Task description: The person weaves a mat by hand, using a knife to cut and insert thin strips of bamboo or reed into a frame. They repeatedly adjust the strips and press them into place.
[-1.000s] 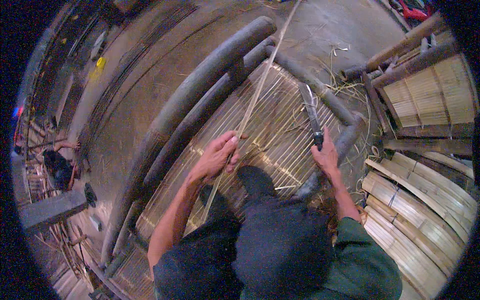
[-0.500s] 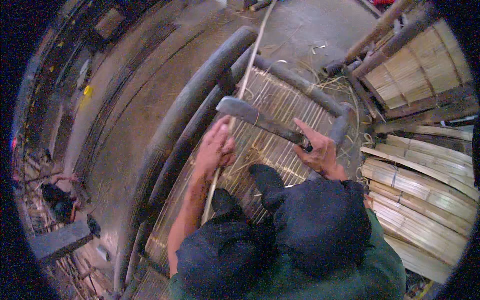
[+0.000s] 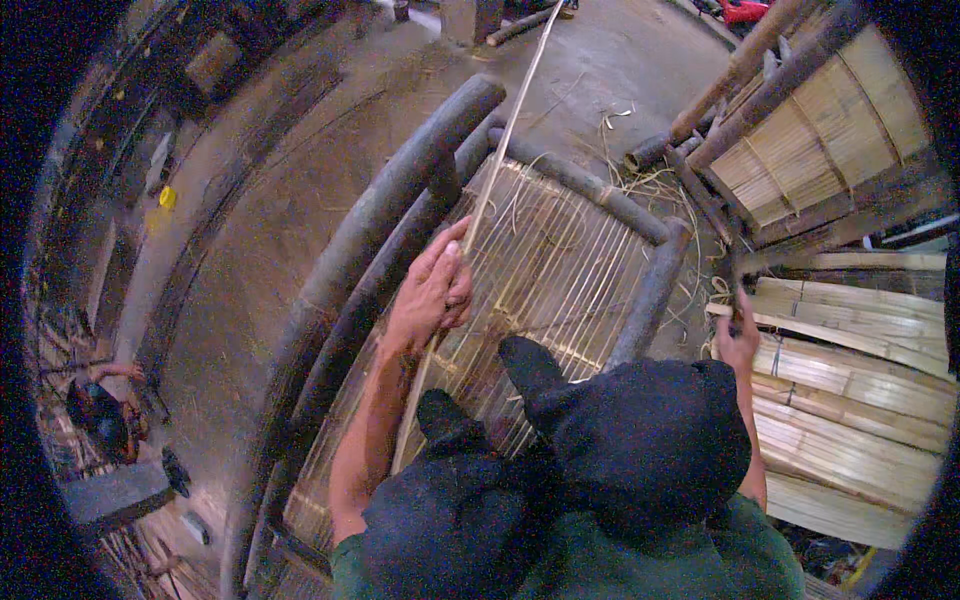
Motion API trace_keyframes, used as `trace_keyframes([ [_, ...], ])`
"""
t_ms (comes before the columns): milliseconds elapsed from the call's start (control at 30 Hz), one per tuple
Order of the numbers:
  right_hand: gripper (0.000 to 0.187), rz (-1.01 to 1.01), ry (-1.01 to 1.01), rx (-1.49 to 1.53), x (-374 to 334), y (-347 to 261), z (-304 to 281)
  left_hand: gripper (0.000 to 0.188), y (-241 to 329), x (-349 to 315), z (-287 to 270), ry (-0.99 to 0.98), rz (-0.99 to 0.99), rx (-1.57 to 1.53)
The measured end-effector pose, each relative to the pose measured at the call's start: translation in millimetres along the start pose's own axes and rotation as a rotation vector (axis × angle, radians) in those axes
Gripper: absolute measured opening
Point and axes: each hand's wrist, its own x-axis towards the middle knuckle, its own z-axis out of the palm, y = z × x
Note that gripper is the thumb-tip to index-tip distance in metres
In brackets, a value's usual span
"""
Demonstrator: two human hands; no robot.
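Observation:
My left hand [image 3: 432, 292] is closed round a long, thin bamboo strip [image 3: 515, 120]. The strip slants from the far top, through my fingers, down beside my left leg. Over on the right, my right hand [image 3: 738, 342] grips a knife [image 3: 739, 278], whose dark blade is seen nearly edge-on and points away from me. That hand is beside a stack of flattened bamboo sheets [image 3: 840, 365]; whether the knife touches them I cannot tell. Below my left hand lies a slatted bamboo platform [image 3: 575, 235], with my dark-clad feet and knees over it.
Thick round bamboo rails [image 3: 385, 205] border the platform on the left, and another pole [image 3: 655, 285] runs along its right. Loose shavings [image 3: 640, 180] litter the floor beyond. A bamboo panel [image 3: 815, 130] leans at the far right. Another person [image 3: 100, 410] is at the far left.
My right hand has swung the knife away from the bamboo strip, out to the right by the bamboo sheets. My left hand stays on the strip in nearly the same place.

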Motion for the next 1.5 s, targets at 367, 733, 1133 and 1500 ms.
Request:
trace_keyframes([
  [367,0.033,-0.691,-0.625,0.141,29,-224,173,0.042,2,-24,29,0.091,0.033,-0.163],
  [733,0.025,-0.709,-0.379,-0.073,82,-198,212,0.048,10,-54,40,0.218,-0.112,-0.229],
  [1133,0.020,-0.724,-0.537,0.002,58,-196,186,0.043,2,-51,39,0.166,-0.205,-0.323],
  [1500,0.019,-0.517,-0.434,-0.103,129,-151,180,0.046,1,-74,42,0.032,-0.210,-0.380],
])
